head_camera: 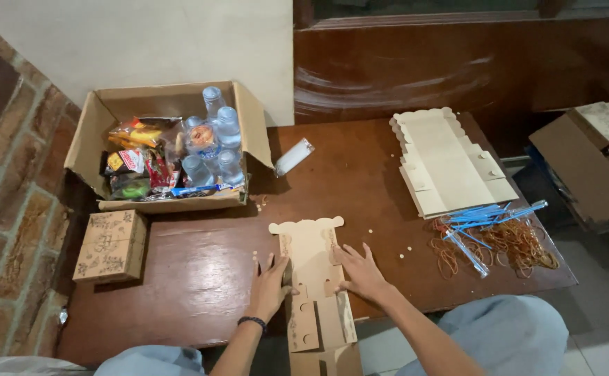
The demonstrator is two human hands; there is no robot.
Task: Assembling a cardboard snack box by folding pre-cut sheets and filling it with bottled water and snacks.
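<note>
A flat tan cardboard box blank with a scalloped top edge lies on the brown wooden table, its lower end hanging over the near edge. My left hand presses on its left side flap, fingers spread, a dark band on the wrist. My right hand lies flat on the right side flap, fingers apart. Neither hand grips anything; both rest on the blank.
An open carton with water bottles and snack packets stands at the back left. A folded patterned box sits at the left. A stack of blanks, blue straws and rubber bands lie at the right. Cardboard boxes stand beyond the table.
</note>
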